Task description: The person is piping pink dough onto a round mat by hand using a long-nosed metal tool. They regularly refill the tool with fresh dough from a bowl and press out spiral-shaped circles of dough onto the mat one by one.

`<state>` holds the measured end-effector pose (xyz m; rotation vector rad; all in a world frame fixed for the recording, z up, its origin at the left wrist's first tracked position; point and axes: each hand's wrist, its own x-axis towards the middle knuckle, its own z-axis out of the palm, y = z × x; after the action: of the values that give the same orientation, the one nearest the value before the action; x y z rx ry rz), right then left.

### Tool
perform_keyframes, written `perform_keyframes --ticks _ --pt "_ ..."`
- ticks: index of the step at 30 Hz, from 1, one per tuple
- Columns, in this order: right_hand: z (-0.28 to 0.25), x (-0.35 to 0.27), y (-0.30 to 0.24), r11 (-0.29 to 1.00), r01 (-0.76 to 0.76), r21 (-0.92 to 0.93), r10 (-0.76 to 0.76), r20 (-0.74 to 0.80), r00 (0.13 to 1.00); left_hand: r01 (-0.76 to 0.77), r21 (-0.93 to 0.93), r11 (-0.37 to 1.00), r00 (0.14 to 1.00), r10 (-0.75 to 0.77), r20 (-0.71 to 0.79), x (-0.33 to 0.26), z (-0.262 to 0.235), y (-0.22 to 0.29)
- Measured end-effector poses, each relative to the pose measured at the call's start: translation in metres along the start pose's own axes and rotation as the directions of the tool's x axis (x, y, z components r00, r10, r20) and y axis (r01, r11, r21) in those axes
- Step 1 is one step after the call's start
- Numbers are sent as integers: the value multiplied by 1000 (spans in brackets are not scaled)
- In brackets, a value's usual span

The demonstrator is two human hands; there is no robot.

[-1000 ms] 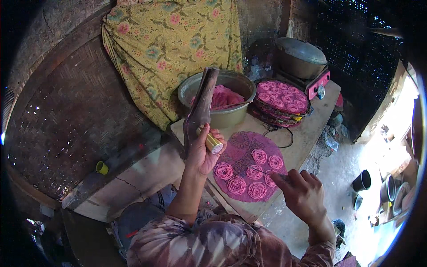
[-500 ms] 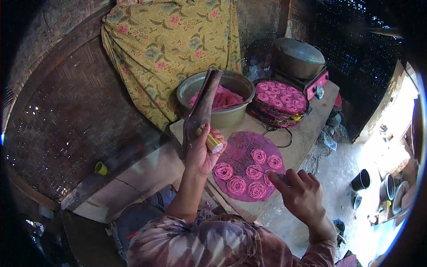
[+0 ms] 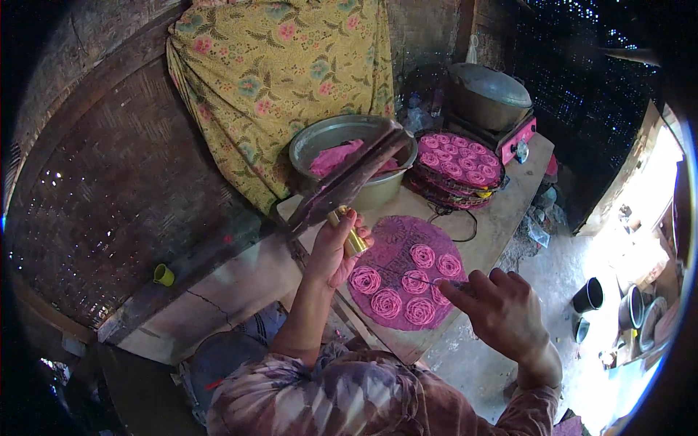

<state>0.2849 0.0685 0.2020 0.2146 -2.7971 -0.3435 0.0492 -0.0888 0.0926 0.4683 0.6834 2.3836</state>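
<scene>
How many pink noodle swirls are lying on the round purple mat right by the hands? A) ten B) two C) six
C: six pink swirls lie on the round purple mat, between the left hand holding a long press with a brass tube and the right hand holding a thin stick.

Six pink spirals (image 3: 406, 283) on one round mat (image 3: 392, 240) — two hands.

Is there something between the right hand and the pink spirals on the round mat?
Nothing visible does. The right hand hovers at the edge of the mat, holding a thin stick whose tip reaches over the spirals.
</scene>
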Motion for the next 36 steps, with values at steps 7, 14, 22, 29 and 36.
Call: perform_keyframes --ticks 7,14,22,29,36 --pt "13 4 5 999 18 45 -17 -24 1000 0 -8 1000 999 0 -37 3 -15 -3" --pt "65 0 44 879 -141 456 65 178 982 -304 133 943 909 329 -256 7 -38 -13" --pt "299 -26 177 658 -686 311 587 359 726 -62 791 608 911 359 -205 -20 -82 3" --pt "377 5 223 779 -626 -43 626 127 770 -204 972 114 936 314 160 -10 -59 -25" --pt "241 93 69 96 -186 978 133 173 976 -190 964 186 961 239 143 9 -79 -57"
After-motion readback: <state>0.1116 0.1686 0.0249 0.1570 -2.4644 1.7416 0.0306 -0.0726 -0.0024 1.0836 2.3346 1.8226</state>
